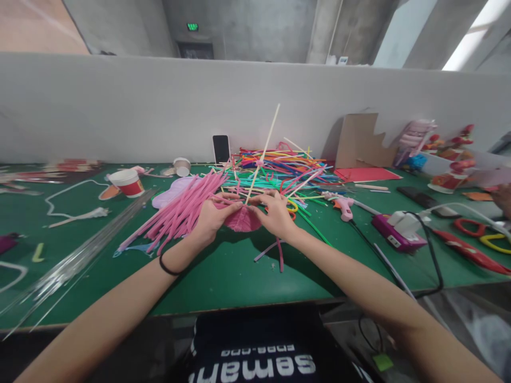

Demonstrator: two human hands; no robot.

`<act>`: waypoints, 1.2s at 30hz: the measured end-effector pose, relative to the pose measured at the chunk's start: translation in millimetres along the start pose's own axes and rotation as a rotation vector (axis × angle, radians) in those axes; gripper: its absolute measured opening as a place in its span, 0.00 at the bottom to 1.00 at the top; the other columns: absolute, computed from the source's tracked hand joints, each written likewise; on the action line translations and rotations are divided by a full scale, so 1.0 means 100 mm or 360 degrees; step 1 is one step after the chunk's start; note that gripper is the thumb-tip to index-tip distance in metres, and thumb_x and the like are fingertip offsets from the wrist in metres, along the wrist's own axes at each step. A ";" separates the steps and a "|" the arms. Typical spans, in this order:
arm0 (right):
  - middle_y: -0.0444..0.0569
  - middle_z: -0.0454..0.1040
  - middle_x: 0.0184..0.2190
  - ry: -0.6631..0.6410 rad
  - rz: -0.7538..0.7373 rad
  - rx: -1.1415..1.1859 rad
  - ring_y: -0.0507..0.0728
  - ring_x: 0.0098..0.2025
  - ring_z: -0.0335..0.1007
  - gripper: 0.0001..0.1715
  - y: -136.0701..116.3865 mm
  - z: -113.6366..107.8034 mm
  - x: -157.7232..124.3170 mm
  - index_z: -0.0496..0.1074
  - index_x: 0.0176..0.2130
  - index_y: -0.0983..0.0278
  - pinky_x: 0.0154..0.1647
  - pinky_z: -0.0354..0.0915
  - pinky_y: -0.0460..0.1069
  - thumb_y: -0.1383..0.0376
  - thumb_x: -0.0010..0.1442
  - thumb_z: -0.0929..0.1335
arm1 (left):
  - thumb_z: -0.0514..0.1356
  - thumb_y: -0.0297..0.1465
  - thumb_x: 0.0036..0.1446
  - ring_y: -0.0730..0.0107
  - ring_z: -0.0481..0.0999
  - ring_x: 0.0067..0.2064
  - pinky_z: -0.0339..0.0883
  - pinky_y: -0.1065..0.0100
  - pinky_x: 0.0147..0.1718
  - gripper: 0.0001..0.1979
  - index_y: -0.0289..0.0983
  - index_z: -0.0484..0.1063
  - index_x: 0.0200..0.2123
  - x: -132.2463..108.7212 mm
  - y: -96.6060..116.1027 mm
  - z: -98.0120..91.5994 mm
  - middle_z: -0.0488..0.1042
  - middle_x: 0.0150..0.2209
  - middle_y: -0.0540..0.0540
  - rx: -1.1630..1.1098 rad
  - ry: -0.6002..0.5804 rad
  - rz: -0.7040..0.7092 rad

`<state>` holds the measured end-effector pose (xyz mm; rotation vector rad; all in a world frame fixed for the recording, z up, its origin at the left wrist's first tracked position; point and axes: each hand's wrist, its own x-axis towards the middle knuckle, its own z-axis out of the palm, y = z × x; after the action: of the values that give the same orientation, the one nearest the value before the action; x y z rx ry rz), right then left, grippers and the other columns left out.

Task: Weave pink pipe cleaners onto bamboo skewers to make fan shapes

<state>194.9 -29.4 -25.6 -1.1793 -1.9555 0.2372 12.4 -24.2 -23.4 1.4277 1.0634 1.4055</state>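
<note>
Between my two hands is a pink fuzzy piece (242, 219), rounded at its lower edge, that looks made of pipe cleaners. My left hand (213, 217) pinches its left side and my right hand (275, 213) pinches its right side, thumbs almost meeting on top. A thin pale stick (268, 139) rises at a slant behind the thumbs; whether it is fixed to the pink piece is hidden. A bundle of loose pink pipe cleaners (175, 210) lies beside my left hand. Yellow-handled scissors (293, 206) lie partly covered just past my right hand.
A heap of coloured pipe cleaners (279, 162) and a phone (221, 149) are at the back. Left are a paper cup (126, 182) and thin wires (85, 250). A pink glue gun (344, 206) and purple power strip (399, 234) lie right. Another person's hand (503, 199) shows far right.
</note>
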 end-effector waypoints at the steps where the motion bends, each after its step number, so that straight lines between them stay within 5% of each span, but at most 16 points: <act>1: 0.49 0.80 0.40 -0.0004 -0.0012 -0.0028 0.63 0.51 0.64 0.09 0.00 0.00 0.00 0.78 0.43 0.59 0.53 0.49 0.59 0.63 0.63 0.69 | 0.74 0.40 0.40 0.59 0.79 0.40 0.71 0.62 0.40 0.21 0.35 0.78 0.36 0.01 0.00 -0.01 0.80 0.38 0.43 0.0032 0.0019 0.0015; 4: 0.49 0.80 0.41 -0.0017 -0.0070 -0.0111 0.63 0.50 0.63 0.07 -0.01 0.01 0.00 0.78 0.40 0.59 0.53 0.47 0.60 0.65 0.63 0.68 | 0.75 0.40 0.37 0.61 0.79 0.38 0.70 0.64 0.39 0.25 0.35 0.77 0.39 0.05 0.00 -0.03 0.80 0.38 0.44 0.0056 0.0050 0.0040; 9: 0.48 0.81 0.37 -0.0043 -0.0143 -0.0188 0.64 0.47 0.63 0.07 -0.01 0.02 0.00 0.78 0.35 0.58 0.51 0.47 0.62 0.67 0.62 0.68 | 0.76 0.38 0.35 0.62 0.78 0.30 0.70 0.63 0.36 0.30 0.35 0.75 0.43 0.05 0.01 -0.03 0.77 0.24 0.50 0.0005 0.0011 -0.0021; 16: 0.49 0.81 0.38 0.0078 -0.0080 -0.0177 0.65 0.47 0.64 0.08 0.07 0.03 -0.02 0.78 0.36 0.58 0.52 0.48 0.63 0.68 0.61 0.67 | 0.76 0.40 0.37 0.58 0.80 0.42 0.71 0.62 0.44 0.25 0.35 0.77 0.38 0.05 -0.05 0.03 0.81 0.39 0.41 -0.0150 -0.0043 -0.0114; 19: 0.50 0.81 0.39 0.0120 0.0055 -0.0120 0.66 0.47 0.65 0.08 0.12 0.05 -0.03 0.77 0.38 0.59 0.51 0.50 0.63 0.66 0.62 0.67 | 0.74 0.42 0.40 0.60 0.81 0.39 0.73 0.62 0.39 0.29 0.36 0.76 0.45 0.01 -0.07 0.05 0.82 0.40 0.42 -0.0286 -0.0189 -0.0374; 23: 0.50 0.80 0.38 0.0156 0.0093 -0.0089 0.66 0.48 0.66 0.08 0.13 0.06 -0.03 0.75 0.41 0.60 0.52 0.51 0.63 0.64 0.61 0.67 | 0.74 0.41 0.42 0.63 0.79 0.33 0.74 0.63 0.35 0.22 0.35 0.80 0.40 -0.05 -0.11 0.07 0.82 0.38 0.43 -0.0240 -0.0407 -0.0543; 36: 0.47 0.80 0.45 0.0061 -0.0061 0.0058 0.64 0.54 0.70 0.19 0.08 0.06 -0.05 0.79 0.45 0.55 0.58 0.59 0.65 0.72 0.58 0.66 | 0.75 0.38 0.40 0.59 0.80 0.38 0.74 0.61 0.39 0.23 0.35 0.81 0.41 -0.06 -0.25 0.09 0.82 0.40 0.42 -0.0162 -0.0247 -0.0314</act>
<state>196.6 -27.6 -36.1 -1.1138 -1.9306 0.2276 20.9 -23.0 -49.2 1.2984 0.9900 1.1716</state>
